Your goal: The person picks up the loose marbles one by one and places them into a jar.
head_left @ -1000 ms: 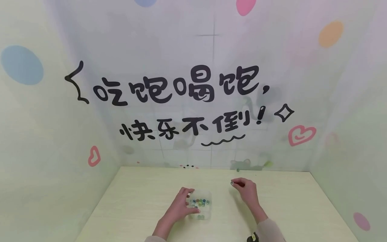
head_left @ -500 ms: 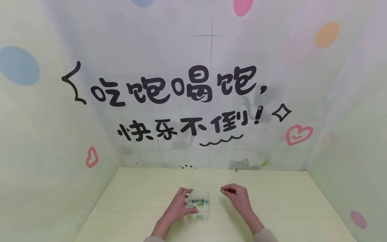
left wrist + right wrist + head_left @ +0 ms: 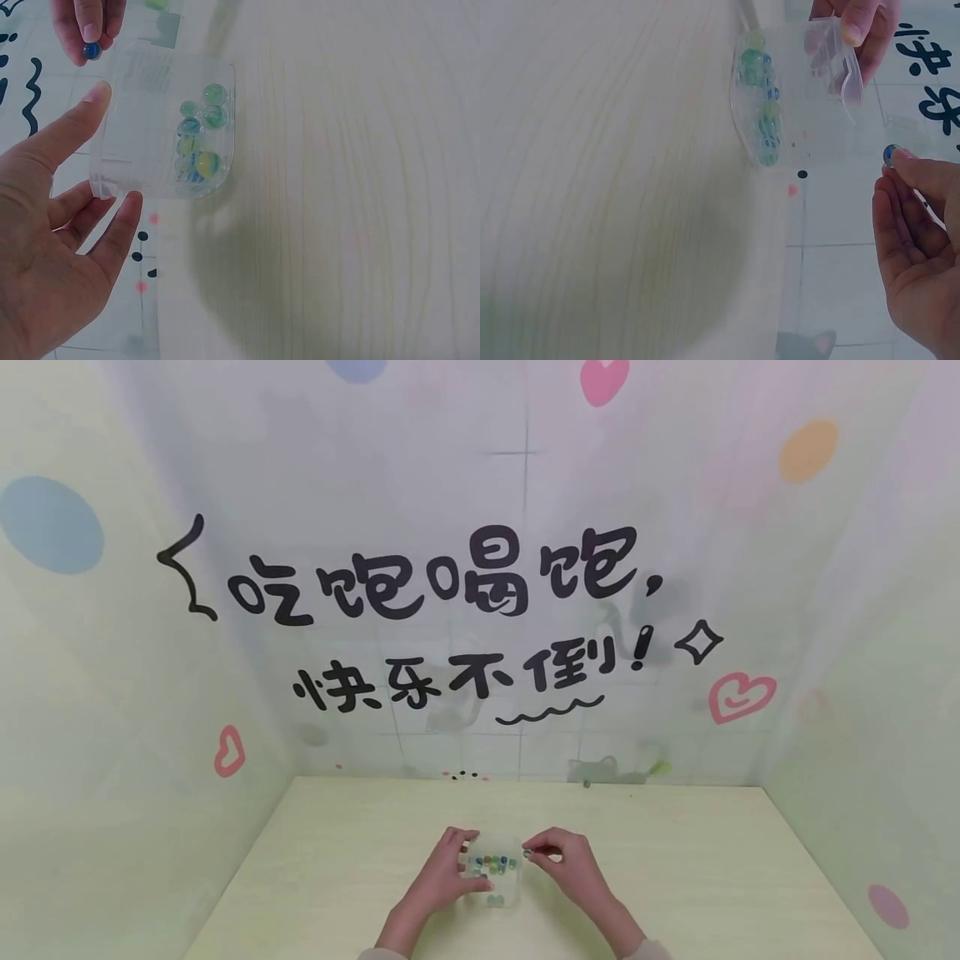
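Note:
My left hand [image 3: 448, 875] grips a clear plastic box [image 3: 161, 180] by its side, thumb on one wall and fingers on the other. Inside the box lie several glass marbles [image 3: 206, 163], green, blue and yellow. Between the thumb and fingertips of my right hand [image 3: 572, 864] is pinched one blue marble [image 3: 890, 155]. In the head view that hand is just right of the box's edge; in the right wrist view the marble is beside the box's open rim, apart from it.
A single marble [image 3: 587, 784] lies at the table's far edge, right of centre. The pale wooden table [image 3: 337, 852] is bounded by printed walls at the back [image 3: 360, 743] and both sides.
My right hand has moved left with the marble, from well right of the box to right beside it. My left hand and the box have stayed in place.

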